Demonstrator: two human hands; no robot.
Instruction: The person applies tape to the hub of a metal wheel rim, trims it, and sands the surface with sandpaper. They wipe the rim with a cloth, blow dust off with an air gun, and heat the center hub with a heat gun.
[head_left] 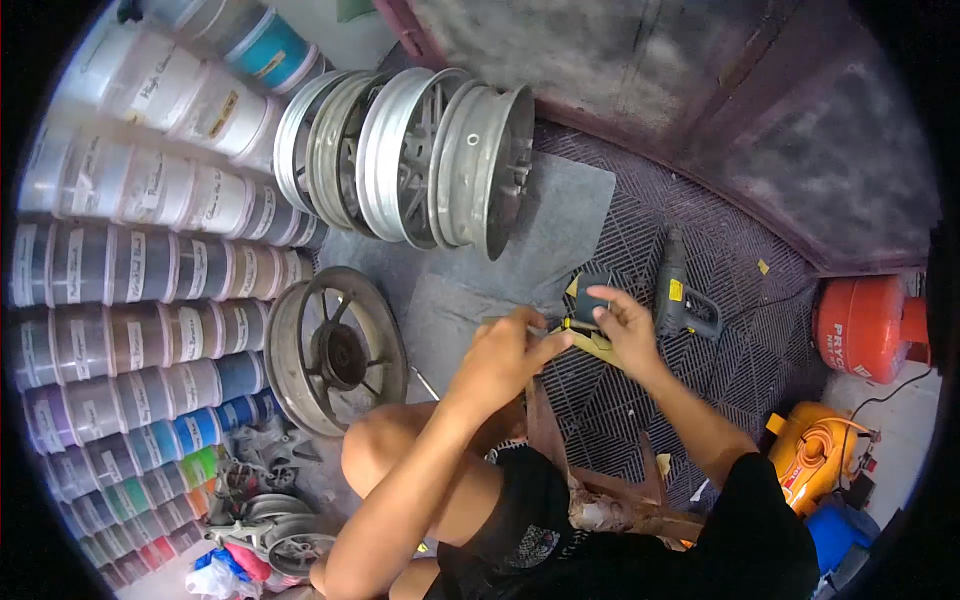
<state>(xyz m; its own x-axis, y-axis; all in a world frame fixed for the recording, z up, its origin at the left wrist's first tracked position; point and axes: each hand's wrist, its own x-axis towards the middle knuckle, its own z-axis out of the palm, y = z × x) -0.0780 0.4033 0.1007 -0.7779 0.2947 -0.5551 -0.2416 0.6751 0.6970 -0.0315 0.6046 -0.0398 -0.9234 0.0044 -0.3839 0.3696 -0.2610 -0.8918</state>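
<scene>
The left hand (497, 360), fingers curled, touches a narrow yellow strip (595, 347) slanting lengthwise toward the right hand (634, 335); neither grip is determinable.

Black floor matting (760, 350), ribbed in a diagonal pattern, spreads underneath. Flat grey sheeting (575, 205) covers part of it, and a row of bare metal wheel rims (388, 155) rests there. A heat gun (672, 275) with a yellow label lies directly on the ribs. Small yellow scraps (763, 267) are scattered about, and a red cylinder (858, 328) stands at the right edge.
</scene>
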